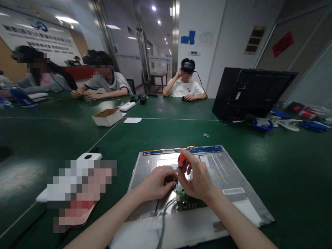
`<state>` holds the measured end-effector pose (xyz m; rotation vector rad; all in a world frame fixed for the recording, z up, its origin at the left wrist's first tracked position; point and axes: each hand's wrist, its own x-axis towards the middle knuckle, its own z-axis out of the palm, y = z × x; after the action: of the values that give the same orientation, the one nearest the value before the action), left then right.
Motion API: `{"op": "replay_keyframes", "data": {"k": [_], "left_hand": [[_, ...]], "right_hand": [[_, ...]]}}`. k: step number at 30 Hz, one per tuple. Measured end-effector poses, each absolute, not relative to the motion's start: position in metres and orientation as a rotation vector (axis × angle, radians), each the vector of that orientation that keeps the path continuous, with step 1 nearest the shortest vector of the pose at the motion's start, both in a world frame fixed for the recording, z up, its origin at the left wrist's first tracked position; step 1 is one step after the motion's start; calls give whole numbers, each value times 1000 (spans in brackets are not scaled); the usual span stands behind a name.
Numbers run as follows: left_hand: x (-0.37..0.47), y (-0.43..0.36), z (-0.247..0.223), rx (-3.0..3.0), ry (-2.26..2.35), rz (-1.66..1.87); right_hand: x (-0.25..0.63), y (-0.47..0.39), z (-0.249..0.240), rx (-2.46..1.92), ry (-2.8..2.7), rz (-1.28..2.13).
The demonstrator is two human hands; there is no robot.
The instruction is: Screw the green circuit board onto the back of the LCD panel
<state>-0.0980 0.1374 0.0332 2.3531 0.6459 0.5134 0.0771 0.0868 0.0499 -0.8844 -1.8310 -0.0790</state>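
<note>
A flat silver metal panel lies on the green table, with a blue circuit strip along its far edge. On its middle sits a green circuit board, partly covered by my hands. My right hand grips the orange and black handle of a screwdriver, held upright over the board; its tip is hidden. Beside it, my left hand is closed at the board's left edge, its fingertips curled out of sight; whatever they hold cannot be made out. A grey cable runs from the board toward me.
Left of the panel lie a white object and a pinkish, blurred object. An open white box stands farther back. At the right are a large black monitor and a blue tray. Several people sit across the table.
</note>
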Motion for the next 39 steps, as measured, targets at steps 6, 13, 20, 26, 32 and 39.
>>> {"op": "replay_keyframes", "data": {"k": [6,13,20,26,32,39], "left_hand": [[-98,137,31,2337,657,521],[-98,137,37,2319,595,530],[-98,136,33,2333,659,533],[-98,137,32,2335,648,512],[-98,138,34,2342,595,556],[-97,136,36,2352,593,579]], "right_hand": [[77,86,51,-884,-1827,-83],[76,87,50,-905,-1797,-122],[77,85,51,-895,-1829,-88],[77,86,51,-904,-1815,-91],[76,88,51,-885,-1813,-124],[77,85,52,-885,-1840,-86]]}}
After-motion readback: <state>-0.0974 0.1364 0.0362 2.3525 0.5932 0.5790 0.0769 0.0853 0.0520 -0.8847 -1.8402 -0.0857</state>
